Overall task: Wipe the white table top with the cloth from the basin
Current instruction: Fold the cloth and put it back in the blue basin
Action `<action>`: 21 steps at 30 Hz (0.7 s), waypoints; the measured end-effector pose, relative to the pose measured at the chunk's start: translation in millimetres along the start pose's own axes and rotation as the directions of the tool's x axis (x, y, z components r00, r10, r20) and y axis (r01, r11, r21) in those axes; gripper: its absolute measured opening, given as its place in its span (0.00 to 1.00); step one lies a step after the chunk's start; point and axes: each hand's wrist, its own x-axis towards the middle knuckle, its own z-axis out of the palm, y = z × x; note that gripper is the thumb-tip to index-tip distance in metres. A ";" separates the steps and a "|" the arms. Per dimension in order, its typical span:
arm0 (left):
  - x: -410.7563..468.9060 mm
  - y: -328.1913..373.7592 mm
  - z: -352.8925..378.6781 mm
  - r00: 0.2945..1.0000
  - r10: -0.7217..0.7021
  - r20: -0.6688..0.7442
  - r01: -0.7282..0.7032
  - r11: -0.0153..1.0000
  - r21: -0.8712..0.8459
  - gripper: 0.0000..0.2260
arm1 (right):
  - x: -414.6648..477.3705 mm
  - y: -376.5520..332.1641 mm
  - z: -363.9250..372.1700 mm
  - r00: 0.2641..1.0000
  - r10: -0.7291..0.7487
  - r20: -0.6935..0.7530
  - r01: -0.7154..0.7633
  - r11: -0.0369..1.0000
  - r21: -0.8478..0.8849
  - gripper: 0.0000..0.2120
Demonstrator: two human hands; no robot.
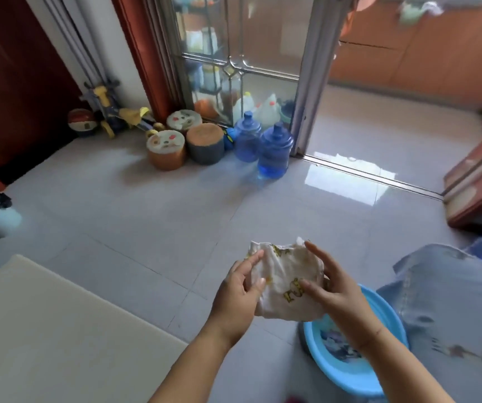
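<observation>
Left hand (237, 298), right hand (338, 295) gripping cloth (285, 274), basin (348, 381)

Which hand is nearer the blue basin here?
Right. The right hand holds the cloth just above the basin; the left hand grips the cloth's other side, farther left over the floor.

One wide-angle view from the person's head faces forward and down, close above the left hand (238, 289) and right hand (335, 289) holding the cloth (283, 274). The floor (147, 216) spreads beyond them, the table (45, 330) lies left, and the basin (350, 376) sits under the right.
</observation>
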 end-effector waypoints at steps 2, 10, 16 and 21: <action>9.8 -6.3 29.9 0.996 -0.004 0.087 -0.003 0.997 0.081 0.22 | -13.8 15.9 -30.8 0.999 0.020 -0.046 -0.019 1.000 0.011 0.30; 40.0 -62.9 179.5 0.928 -0.082 0.363 -0.032 0.954 0.298 0.23 | -58.8 105.8 -159.1 0.958 0.159 -0.239 -0.186 0.978 -0.093 0.24; 42.7 -135.4 256.0 0.873 -0.150 0.464 -0.090 0.885 0.456 0.25 | -79.8 197.2 -209.9 0.930 0.286 -0.232 -0.329 0.928 -0.173 0.31; 33.7 -216.1 287.3 0.842 -0.220 0.493 -0.112 0.822 0.558 0.28 | -93.2 280.4 -220.2 0.911 0.336 -0.239 -0.401 0.856 -0.327 0.34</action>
